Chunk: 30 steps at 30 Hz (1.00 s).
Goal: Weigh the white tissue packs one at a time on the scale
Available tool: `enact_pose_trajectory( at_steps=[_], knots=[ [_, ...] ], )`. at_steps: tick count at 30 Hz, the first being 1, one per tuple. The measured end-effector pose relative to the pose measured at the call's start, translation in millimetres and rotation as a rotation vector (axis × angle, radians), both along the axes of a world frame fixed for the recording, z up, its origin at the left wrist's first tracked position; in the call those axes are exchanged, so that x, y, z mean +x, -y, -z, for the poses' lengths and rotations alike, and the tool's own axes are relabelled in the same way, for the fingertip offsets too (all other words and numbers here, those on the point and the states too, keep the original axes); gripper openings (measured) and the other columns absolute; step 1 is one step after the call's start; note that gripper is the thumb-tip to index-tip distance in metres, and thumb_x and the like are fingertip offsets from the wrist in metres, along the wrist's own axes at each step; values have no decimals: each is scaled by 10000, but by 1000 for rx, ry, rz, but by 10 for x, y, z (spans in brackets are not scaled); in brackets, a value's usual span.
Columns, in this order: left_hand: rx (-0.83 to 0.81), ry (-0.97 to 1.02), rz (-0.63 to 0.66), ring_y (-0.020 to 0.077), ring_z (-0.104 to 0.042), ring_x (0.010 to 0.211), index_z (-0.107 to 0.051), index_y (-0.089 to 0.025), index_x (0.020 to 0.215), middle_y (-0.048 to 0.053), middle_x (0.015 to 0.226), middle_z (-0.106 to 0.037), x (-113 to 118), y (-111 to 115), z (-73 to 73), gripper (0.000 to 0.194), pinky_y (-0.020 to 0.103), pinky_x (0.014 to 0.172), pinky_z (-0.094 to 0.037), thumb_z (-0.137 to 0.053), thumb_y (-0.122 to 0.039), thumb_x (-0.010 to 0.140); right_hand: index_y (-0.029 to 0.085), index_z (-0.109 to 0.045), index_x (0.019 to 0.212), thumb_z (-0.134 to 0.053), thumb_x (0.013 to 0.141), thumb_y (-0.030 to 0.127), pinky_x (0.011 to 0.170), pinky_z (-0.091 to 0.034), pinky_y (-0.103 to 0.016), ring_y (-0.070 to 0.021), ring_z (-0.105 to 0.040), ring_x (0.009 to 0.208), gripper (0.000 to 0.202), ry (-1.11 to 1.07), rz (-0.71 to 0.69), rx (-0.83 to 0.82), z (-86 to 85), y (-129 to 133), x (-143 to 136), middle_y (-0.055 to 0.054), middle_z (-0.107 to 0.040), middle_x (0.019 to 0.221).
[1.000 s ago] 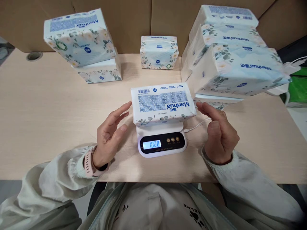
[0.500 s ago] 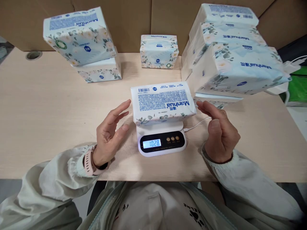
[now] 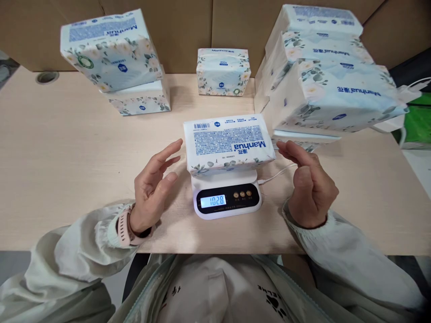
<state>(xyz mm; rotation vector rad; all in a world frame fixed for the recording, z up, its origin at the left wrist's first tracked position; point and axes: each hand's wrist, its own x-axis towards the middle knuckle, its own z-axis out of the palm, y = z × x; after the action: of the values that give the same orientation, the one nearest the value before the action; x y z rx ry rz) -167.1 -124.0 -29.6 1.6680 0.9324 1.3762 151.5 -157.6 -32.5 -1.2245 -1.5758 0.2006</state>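
Note:
A white and blue pack of tissues [image 3: 229,143] printed "Manhua" lies on a small white digital scale [image 3: 198,213], covering most of its platform. The lit display [image 3: 213,200] reads 102.8, with three round buttons [image 3: 242,194] beside it. Just left of the pack, my left hand [image 3: 153,190] is open, thumb and fingers apart, not touching it. On the other side my right hand [image 3: 310,188] is also open, its fingers stretched toward the pack's right end with a small gap between. Neither hand holds anything.
Two tissue packs [image 3: 116,63] are stacked at the back left, one pack [image 3: 224,74] stands at the back centre, and several are piled [image 3: 340,94] at the right. A white cable [image 3: 278,175] runs from the scale. Brown cardboard [image 3: 182,36] lines the table's back edge.
Both hands have drifted very slightly outward from the pack. The pack, the scale and its reading are the same.

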Motion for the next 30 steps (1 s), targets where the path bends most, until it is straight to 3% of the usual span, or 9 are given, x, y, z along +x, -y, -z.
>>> enact_pose_trajectory(
  at_steps=[9,21,30],
  knots=[
    [16,13,11,293,-615,1499,-706,-330,1496,13,1567,-676,-8,-2,-2,459,440,1213,-615,-706,-390,1041,444,-659,1513,-494,1124,339,1083,-617,-609,-302,-766,1271,436,-41,-24,5,32,-12,7,15,-803,1379],
    [0,-25,-61,317,-625,1480,-721,-471,1436,-38,1527,-694,25,19,-9,447,534,1199,-636,-776,-434,994,459,-655,1507,-485,1132,404,1104,-630,-657,-327,-767,1281,416,-48,7,-46,11,-1,-22,-7,-809,1360],
    [74,38,-54,259,-669,1422,-747,-354,1398,30,1447,-742,12,2,37,422,407,1130,-649,-806,-316,982,429,-694,1476,-535,1118,367,1087,-630,-637,-323,-778,1259,397,-113,-5,-18,46,-29,-30,-9,-821,1337]
  ],
)
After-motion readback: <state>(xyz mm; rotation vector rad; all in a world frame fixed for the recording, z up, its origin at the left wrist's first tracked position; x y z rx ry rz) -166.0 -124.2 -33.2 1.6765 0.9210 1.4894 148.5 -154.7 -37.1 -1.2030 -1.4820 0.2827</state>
